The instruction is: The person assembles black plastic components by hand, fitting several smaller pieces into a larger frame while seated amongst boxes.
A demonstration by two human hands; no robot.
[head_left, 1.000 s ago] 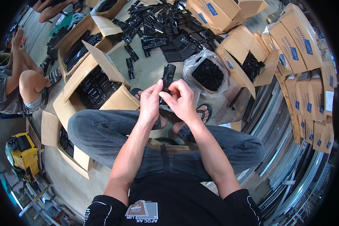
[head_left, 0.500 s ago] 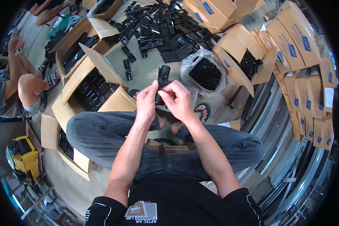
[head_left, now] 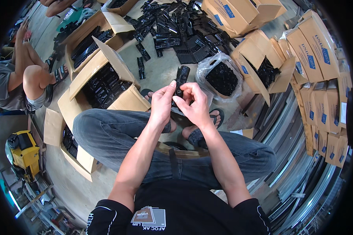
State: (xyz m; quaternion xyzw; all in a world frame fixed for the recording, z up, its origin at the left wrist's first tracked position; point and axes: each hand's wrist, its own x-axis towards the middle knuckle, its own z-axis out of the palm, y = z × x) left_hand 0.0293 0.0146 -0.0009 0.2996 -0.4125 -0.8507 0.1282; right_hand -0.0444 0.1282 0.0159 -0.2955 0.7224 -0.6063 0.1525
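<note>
Above my feet, a glossy black curved plastic piece [head_left: 182, 74] stands nearly upright between my hands. My left hand [head_left: 162, 103] is closed on its lower left side, thumb pointing up along it. From the other side my right hand [head_left: 196, 106] grips it lower down, with bent fingers and the thumb against its lower part. The fingers cover the piece's lower end. Just beyond, to the right, a clear plastic bag [head_left: 237, 88] holds many small black parts. A heap of similar black pieces [head_left: 166, 29] covers the floor further off.
Open cartons of black pieces stand at left, the nearest carton [head_left: 127, 100] beside my knee. Another open carton [head_left: 259, 51] is at right, near stacked boxes [head_left: 315, 47]. Long metal profiles [head_left: 286, 129] lie at right. A seated person [head_left: 37, 80] and a yellow machine [head_left: 25, 154] are at left.
The view has shifted a little, so the scene sits further right. My right fingers have loosened and spread slightly around the piece; my left hand still holds it.
</note>
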